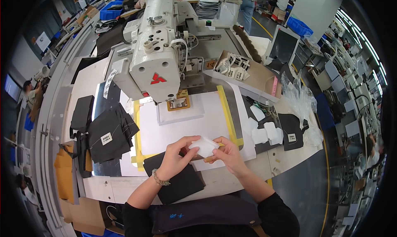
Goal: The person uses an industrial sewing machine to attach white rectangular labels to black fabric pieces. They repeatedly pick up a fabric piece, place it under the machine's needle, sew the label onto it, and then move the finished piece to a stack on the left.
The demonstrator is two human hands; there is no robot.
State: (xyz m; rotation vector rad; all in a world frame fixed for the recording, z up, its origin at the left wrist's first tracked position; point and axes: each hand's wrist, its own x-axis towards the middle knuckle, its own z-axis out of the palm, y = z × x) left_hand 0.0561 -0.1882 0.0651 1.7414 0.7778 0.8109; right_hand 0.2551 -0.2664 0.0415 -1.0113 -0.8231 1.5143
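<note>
A small white piece, paper or thin fabric, (204, 147) is pinched between my two hands above the front of the sewing table. My left hand (180, 151) grips its left side with thumb and fingers. At the right edge, my right hand (228, 154) closes its thumb and fingertips on it. Black fabric pieces (175, 183) lie below my left hand. Beyond my hands stands a big white industrial sewing machine (153, 59), with a brass-coloured clamp frame (179, 103) under its head. White sheeting edged with yellow tape (227, 113) covers the work surface.
To the left sits a stack of black fabric pieces (111, 131), the top one bearing a pale label. On the right are white pieces (268, 133), a labelled black piece (291, 131), clear plastic bags (302, 98) and a cardboard box of labels (252, 81). A screen (283, 45) stands behind.
</note>
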